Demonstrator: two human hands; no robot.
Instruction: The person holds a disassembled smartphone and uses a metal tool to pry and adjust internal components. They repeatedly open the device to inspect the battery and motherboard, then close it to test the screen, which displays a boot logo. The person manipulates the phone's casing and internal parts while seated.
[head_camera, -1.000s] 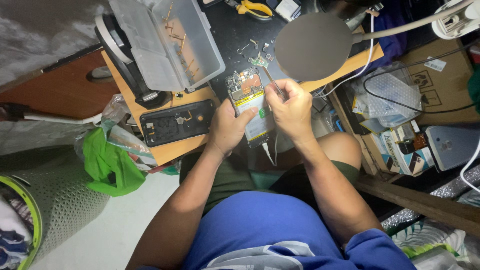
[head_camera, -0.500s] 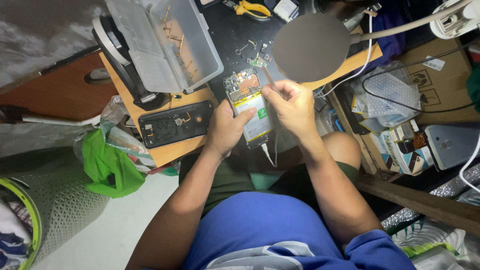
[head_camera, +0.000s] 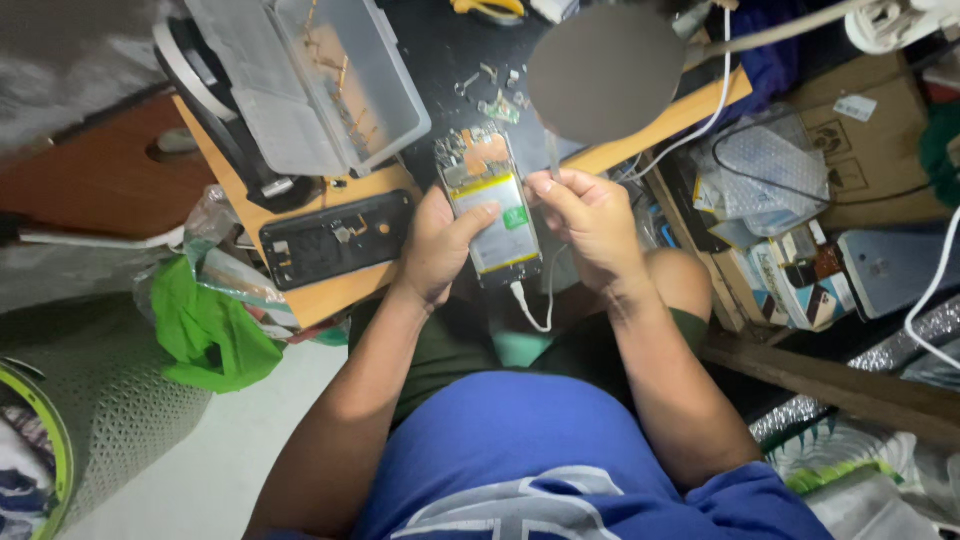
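Observation:
My left hand (head_camera: 440, 245) grips an opened smartphone (head_camera: 492, 205) from its left side, with the battery and circuit board showing. A white cable (head_camera: 530, 305) is plugged into the phone's lower end. My right hand (head_camera: 590, 220) sits at the phone's right edge and pinches a thin metal tool (head_camera: 549, 155) that points up beside the board. Both hands are over the near edge of a wooden work board (head_camera: 345, 290).
A black phone back cover (head_camera: 335, 240) lies on the board left of my hands. A clear plastic parts box (head_camera: 310, 80) stands open behind it. Small loose parts (head_camera: 495, 95) lie on a dark mat. A green bag (head_camera: 210, 330) hangs left; boxes and cables crowd the right.
The phone and both hands have stayed in place. My right hand has shifted the thin tool slightly along the phone's right edge.

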